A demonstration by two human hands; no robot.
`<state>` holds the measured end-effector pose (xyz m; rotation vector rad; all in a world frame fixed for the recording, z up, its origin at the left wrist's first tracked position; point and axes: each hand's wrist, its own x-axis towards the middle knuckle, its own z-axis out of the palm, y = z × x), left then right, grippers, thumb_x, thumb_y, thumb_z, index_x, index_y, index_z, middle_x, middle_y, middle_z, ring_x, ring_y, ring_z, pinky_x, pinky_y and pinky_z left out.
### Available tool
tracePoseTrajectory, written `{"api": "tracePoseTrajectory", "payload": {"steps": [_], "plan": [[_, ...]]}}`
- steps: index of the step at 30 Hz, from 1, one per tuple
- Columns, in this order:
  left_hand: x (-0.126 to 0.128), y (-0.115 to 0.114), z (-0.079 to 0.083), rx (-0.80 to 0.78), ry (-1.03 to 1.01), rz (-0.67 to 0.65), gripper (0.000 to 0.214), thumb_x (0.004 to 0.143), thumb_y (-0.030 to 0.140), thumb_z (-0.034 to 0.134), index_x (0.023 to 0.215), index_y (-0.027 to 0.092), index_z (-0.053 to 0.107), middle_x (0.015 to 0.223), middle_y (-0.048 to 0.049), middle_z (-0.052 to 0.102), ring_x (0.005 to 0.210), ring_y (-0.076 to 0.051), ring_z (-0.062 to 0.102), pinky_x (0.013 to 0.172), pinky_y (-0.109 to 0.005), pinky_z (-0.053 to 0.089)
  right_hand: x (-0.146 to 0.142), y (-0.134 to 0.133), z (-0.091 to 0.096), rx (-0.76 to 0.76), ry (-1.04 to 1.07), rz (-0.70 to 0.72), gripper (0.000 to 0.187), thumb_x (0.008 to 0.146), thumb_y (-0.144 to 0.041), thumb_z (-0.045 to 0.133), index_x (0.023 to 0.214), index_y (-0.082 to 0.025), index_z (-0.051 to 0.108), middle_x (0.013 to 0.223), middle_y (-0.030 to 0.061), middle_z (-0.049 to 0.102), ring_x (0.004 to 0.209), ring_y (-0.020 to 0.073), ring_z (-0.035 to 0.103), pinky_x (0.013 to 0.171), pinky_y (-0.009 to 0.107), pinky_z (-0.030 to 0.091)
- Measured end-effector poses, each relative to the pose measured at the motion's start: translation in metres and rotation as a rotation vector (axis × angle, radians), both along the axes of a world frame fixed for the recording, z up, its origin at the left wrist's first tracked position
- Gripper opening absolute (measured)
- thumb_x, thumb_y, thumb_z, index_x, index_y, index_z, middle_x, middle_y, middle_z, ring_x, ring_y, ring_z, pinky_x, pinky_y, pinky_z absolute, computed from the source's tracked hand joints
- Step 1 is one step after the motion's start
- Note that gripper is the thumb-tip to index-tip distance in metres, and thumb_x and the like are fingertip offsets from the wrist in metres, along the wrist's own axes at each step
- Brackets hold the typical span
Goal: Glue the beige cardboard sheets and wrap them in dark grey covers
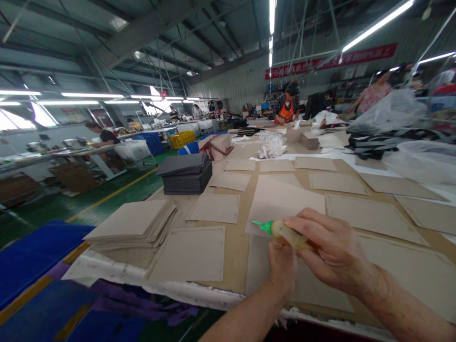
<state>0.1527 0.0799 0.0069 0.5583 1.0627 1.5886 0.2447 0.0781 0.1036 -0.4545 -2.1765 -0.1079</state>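
Observation:
My right hand (331, 251) is wrapped round a small yellowish glue bottle (287, 232) with a green nozzle that points left over a grey cardboard sheet (281, 202). My left hand (281, 263) sits just below the bottle, fingers curled and touching its underside. Both hands hover above the near edge of the long work table (235, 247). Several more cardboard sheets lie flat in rows across the table around them.
A pile of beige sheets (133, 223) sits at the table's near left and a stack of dark grey sheets (185, 173) farther back. Plastic bags (392, 114) and black pieces crowd the far right. Other people work at the table's far end and at benches on the left.

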Motion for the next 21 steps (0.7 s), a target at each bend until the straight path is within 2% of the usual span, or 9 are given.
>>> {"api": "tracePoseTrajectory", "payload": {"steps": [4, 8, 10, 13, 17, 21], "plan": [[0.002, -0.001, 0.001, 0.119, -0.015, -0.029, 0.022, 0.072, 0.039, 0.077, 0.066, 0.019, 0.069, 0.074, -0.0027, 0.066, 0.076, -0.019, 0.063, 0.069, -0.027, 0.052, 0.005, 0.006, 0.005, -0.008, -0.027, -0.022, 0.025, 0.089, -0.01, 0.051, 0.112, -0.018, 0.059, 0.095, 0.008, 0.063, 0.073, 0.0158, 0.061, 0.062, 0.025, 0.05], [0.004, 0.002, -0.005, 0.151, -0.019, -0.108, 0.031, 0.074, 0.045, 0.076, 0.081, 0.015, 0.076, 0.085, -0.0062, 0.072, 0.071, -0.019, 0.064, 0.061, -0.027, 0.052, 0.011, 0.017, 0.01, 0.098, 0.062, -0.147, 0.029, 0.085, -0.009, 0.053, 0.112, -0.018, 0.06, 0.097, 0.0085, 0.064, 0.08, 0.0193, 0.064, 0.065, 0.028, 0.05], [0.003, 0.004, -0.008, 0.164, -0.017, -0.125, 0.032, 0.074, 0.046, 0.076, 0.082, 0.015, 0.077, 0.084, -0.0064, 0.073, 0.069, -0.018, 0.064, 0.06, -0.027, 0.052, 0.012, 0.02, 0.011, 0.087, 0.035, -0.132, 0.031, 0.083, -0.009, 0.053, 0.112, -0.018, 0.059, 0.096, 0.0078, 0.064, 0.08, 0.0194, 0.063, 0.066, 0.029, 0.051], [0.003, 0.004, -0.009, 0.167, -0.013, -0.12, 0.035, 0.071, 0.049, 0.078, 0.08, 0.016, 0.078, 0.077, -0.0069, 0.073, 0.067, -0.019, 0.064, 0.059, -0.027, 0.052, 0.014, 0.023, 0.014, 0.053, -0.013, -0.104, 0.033, 0.083, -0.009, 0.052, 0.114, -0.019, 0.059, 0.095, 0.007, 0.063, 0.077, 0.0184, 0.063, 0.064, 0.028, 0.051], [0.004, 0.003, -0.008, 0.123, -0.01, -0.094, 0.044, 0.065, 0.053, 0.082, 0.088, 0.015, 0.079, 0.088, -0.0083, 0.075, 0.065, -0.017, 0.062, 0.059, -0.03, 0.056, 0.021, 0.033, 0.029, 0.15, 0.15, -0.241, 0.026, 0.084, -0.011, 0.055, 0.108, -0.021, 0.061, 0.093, 0.0068, 0.066, 0.081, 0.0217, 0.065, 0.065, 0.03, 0.053], [0.005, 0.001, -0.007, 0.115, -0.001, -0.085, 0.047, 0.063, 0.053, 0.083, 0.089, 0.015, 0.079, 0.089, -0.0073, 0.074, 0.063, -0.016, 0.061, 0.061, -0.032, 0.059, 0.027, 0.041, 0.044, 0.191, 0.146, -0.225, 0.028, 0.082, -0.01, 0.054, 0.107, -0.02, 0.062, 0.092, 0.0069, 0.066, 0.082, 0.0231, 0.066, 0.066, 0.031, 0.053]]}}
